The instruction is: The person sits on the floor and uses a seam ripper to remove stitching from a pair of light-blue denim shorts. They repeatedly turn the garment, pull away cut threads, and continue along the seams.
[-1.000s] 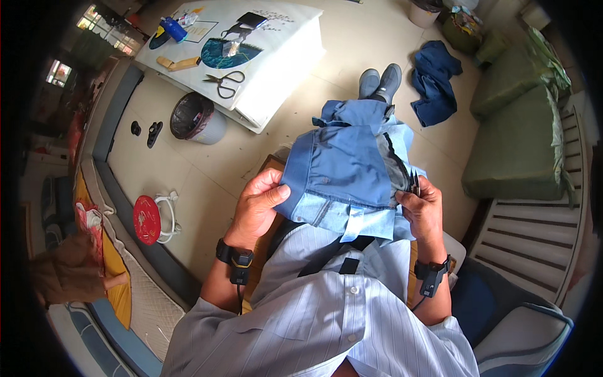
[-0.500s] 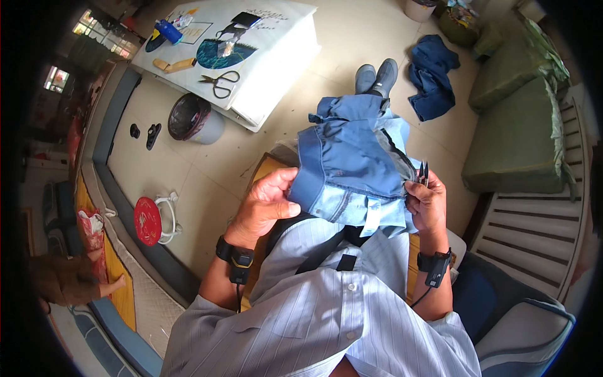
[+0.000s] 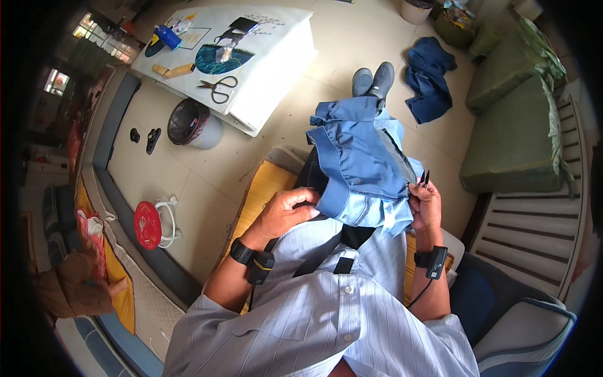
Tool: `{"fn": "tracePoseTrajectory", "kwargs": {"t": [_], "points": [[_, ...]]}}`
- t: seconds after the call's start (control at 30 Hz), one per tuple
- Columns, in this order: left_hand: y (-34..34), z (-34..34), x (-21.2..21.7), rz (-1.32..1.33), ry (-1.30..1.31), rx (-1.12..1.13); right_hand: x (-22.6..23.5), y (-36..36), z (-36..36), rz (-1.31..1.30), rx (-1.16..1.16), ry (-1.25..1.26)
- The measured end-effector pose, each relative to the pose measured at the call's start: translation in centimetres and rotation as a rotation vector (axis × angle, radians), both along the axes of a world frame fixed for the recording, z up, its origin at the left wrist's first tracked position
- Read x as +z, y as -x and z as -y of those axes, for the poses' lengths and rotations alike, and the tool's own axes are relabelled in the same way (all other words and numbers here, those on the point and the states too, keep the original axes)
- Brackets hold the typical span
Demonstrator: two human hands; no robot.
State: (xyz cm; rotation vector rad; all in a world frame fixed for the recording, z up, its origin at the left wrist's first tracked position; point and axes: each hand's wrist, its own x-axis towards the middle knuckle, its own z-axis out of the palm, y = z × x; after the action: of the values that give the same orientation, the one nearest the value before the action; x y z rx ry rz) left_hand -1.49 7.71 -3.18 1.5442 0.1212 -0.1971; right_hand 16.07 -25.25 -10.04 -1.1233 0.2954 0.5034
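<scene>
I observe the blue garment point(image 3: 364, 154) over the lap point(image 3: 386, 257), underside hidden. The right hand point(image 3: 427, 204) pinches its edge and holds snips point(image 3: 427, 178), partly concealed; the left hand point(image 3: 282, 215) part-curls beside the waistband point(image 3: 334, 193), contact indeterminable.

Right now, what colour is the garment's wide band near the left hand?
The wide band is blue, clearest in the head view.

Pale tiled floor point(image 3: 282, 122), white table point(image 3: 276, 53), slatted bench point(image 3: 527, 230), bright window point(image 3: 94, 28).
</scene>
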Motion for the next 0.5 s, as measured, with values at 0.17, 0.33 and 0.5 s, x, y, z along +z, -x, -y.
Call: {"fn": "tracePoseTrajectory", "kwargs": {"t": [0.17,0.33,0.5], "points": [[0.2,0.7,-0.3,0.082,0.007,0.049,-1.2,0.1,0.1,-0.043,-0.016,-0.013],[0.3,1.5,0.1,0.223,-0.024,0.097,-0.1,0.3,-0.3,-0.055,0.013,0.040],[-0.2,2.3,1.2,0.219,-0.022,0.109,0.5,0.4,0.0,0.042,0.076,0.269]]}}
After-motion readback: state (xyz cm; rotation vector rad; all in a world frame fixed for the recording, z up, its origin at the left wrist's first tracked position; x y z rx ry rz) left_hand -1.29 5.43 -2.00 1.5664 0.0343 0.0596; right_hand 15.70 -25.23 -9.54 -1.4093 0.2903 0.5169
